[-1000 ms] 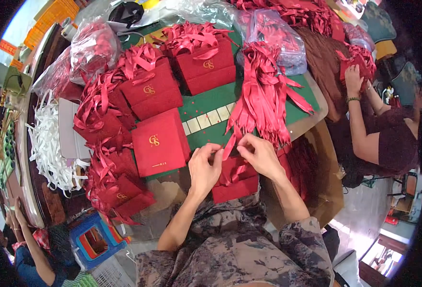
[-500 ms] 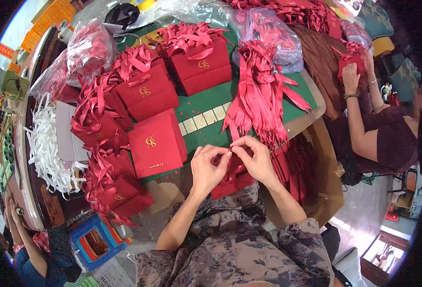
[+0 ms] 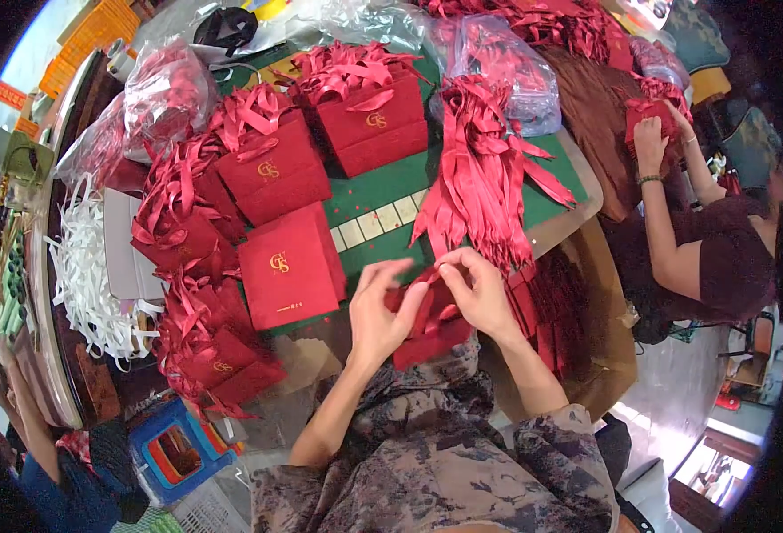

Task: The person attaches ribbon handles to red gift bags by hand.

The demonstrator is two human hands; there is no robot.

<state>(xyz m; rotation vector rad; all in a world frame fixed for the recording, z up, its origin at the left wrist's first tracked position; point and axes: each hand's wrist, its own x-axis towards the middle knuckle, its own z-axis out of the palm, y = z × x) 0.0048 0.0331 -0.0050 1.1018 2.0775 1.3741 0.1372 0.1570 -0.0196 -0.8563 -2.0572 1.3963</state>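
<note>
Both hands have drawn nearer me, off the bench edge. My left hand (image 3: pixel 378 311) and right hand (image 3: pixel 473 293) pinch a red ribbon (image 3: pixel 420 286) between them, its length running hand to hand above the red box (image 3: pixel 431 342).

A flat red box (image 3: pixel 289 265) lies near the front edge of the green table (image 3: pixel 382 182), with more red boxes (image 3: pixel 271 173) toward its far side. A heap of white ribbons (image 3: pixel 85 266) lies beyond the left edge. A blue plastic stool (image 3: pixel 174 449) stands below the front left corner.

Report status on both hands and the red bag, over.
Left hand and right hand both pinching the ribbon on the red bag. Bag at table edge. Ribbon pile just beyond; nothing blocking.
</note>
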